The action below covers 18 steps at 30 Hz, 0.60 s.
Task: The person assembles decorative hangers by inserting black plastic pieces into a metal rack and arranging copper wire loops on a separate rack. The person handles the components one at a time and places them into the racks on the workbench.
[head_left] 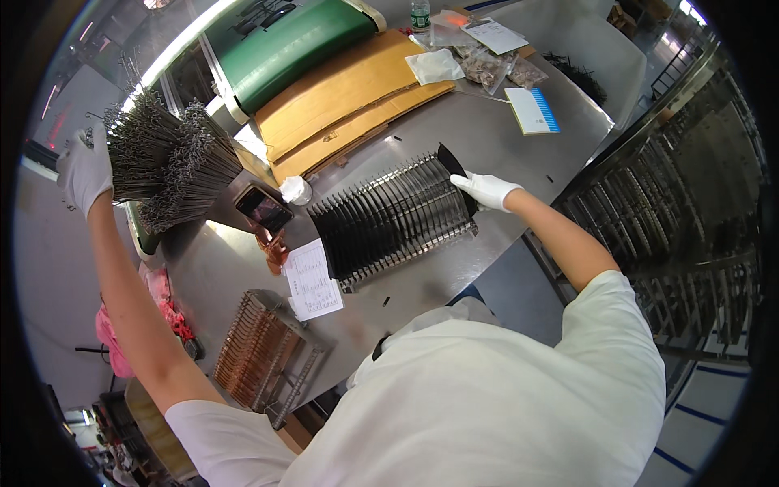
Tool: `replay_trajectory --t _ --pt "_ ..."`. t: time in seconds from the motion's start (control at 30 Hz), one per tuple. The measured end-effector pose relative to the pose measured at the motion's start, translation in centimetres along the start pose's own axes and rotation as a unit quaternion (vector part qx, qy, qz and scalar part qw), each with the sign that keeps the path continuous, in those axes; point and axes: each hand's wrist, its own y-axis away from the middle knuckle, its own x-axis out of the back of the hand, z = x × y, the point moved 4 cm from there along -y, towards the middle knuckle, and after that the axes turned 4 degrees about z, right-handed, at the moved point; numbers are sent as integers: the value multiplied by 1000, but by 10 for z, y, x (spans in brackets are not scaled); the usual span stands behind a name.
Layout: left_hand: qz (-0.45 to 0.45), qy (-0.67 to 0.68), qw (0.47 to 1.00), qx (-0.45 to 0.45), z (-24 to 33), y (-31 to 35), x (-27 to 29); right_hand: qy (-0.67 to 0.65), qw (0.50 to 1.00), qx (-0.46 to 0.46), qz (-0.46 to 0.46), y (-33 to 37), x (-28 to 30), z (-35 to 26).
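My left hand [86, 172], in a white glove, is raised at the far left beside a thick bundle of thin metal wire hooks [166, 158]. Its fingers look curled, with a bit of something dark at their tips that is too small to name. On the metal table lies a slotted rack [389, 215] with rows of thin black curved pieces and a dark end plate. My right hand [484, 191], also gloved in white, grips the rack's right end, thumb on top and the other fingers mostly hidden.
Beside the bundle lies a phone [264, 208], near a white roll [296, 191] and a written sheet [313, 280]. A copper-coloured rack [256, 349] stands front left. Behind are flat cardboard [349, 105], a green-covered machine [296, 53], plastic bags [484, 66] and a bottle [419, 16].
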Motion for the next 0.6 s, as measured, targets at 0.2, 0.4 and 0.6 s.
replay_trajectory --t 0.2,0.4,0.6 --pt "-62 -58 977 -194 -102 2 -87 246 944 119 184 27 10 -91" --pt "-164 -140 969 -122 -48 5 -64 210 841 377 327 41 6 -129" --pt "85 152 984 23 -47 -2 -8 228 852 367 297 7 -3 -95"
